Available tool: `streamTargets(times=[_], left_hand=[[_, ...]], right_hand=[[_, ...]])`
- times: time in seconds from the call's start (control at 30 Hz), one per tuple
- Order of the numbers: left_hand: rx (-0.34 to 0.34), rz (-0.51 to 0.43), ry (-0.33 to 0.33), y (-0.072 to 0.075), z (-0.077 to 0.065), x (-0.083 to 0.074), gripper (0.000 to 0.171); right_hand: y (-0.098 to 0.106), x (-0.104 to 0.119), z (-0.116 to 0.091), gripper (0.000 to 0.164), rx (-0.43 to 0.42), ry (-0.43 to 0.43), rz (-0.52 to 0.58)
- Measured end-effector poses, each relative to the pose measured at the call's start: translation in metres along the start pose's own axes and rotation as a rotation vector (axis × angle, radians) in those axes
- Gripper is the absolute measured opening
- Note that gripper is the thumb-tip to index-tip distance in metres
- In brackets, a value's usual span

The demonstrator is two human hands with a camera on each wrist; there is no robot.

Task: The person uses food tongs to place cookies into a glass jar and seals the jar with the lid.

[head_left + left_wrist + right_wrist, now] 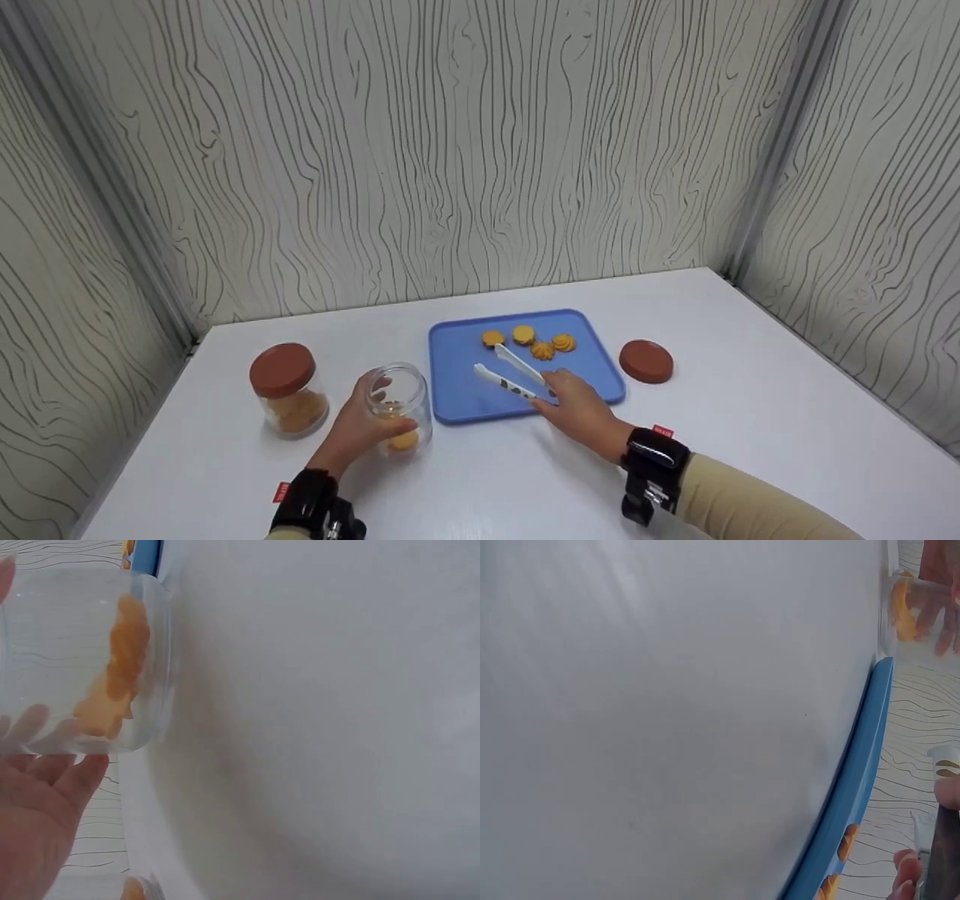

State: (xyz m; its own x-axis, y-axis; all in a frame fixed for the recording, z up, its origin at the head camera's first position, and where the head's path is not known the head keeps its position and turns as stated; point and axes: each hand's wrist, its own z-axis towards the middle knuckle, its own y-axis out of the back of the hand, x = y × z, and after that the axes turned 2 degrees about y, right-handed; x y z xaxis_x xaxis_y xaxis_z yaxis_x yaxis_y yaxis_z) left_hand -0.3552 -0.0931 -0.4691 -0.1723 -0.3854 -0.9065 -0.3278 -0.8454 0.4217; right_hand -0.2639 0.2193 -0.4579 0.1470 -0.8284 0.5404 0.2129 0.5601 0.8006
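Observation:
My left hand (356, 433) wraps round an uncovered clear jar (415, 412) standing at the tray's left edge. A few golden cookies (127, 645) lie at the bottom of this jar. With thumb and fingers, my right hand (583, 414) holds white tongs (520, 364) with a leaf pattern over the blue tray (456, 394). The tongs' arms are spread, nothing between their tips, and the upper tip comes right at a round cookie (493, 339). Beside it on the tray lie another round cookie (523, 334) and two swirled cookies (543, 350).
A second jar (296, 409) with cookies inside, topped by a brown-red lid (282, 370), stands to the left. A loose lid (646, 361) of the same colour lies right of the tray. Patterned panels (450, 150) rise behind the white table (480, 487).

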Motion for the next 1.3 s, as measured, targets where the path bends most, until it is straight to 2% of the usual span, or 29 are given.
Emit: streamTargets(times=[0.27, 0.47, 0.7, 0.9, 1.3], left_hand=[[-0.003, -0.019, 0.022, 0.000, -0.002, -0.003, 0.099], [-0.014, -0.019, 0.003, -0.002, -0.002, -0.001, 0.098], [-0.016, -0.038, -0.051, -0.003, -0.001, 0.000, 0.095], [-0.018, -0.040, -0.032, -0.003, -0.003, -0.003, 0.096], [-0.009, -0.044, -0.020, -0.002, -0.003, -0.001, 0.097]], right_hand=[[-0.003, -0.004, 0.007, 0.029, -0.025, -0.007, -0.035], [-0.005, -0.009, 0.014, 0.024, -0.035, -0.025, -0.062], [-0.009, -0.014, 0.022, 0.024, -0.057, -0.046, -0.060], [-0.010, -0.013, 0.030, 0.018, -0.042, -0.076, -0.063], [-0.015, -0.016, 0.043, 0.022, -0.033, -0.132, -0.090]])
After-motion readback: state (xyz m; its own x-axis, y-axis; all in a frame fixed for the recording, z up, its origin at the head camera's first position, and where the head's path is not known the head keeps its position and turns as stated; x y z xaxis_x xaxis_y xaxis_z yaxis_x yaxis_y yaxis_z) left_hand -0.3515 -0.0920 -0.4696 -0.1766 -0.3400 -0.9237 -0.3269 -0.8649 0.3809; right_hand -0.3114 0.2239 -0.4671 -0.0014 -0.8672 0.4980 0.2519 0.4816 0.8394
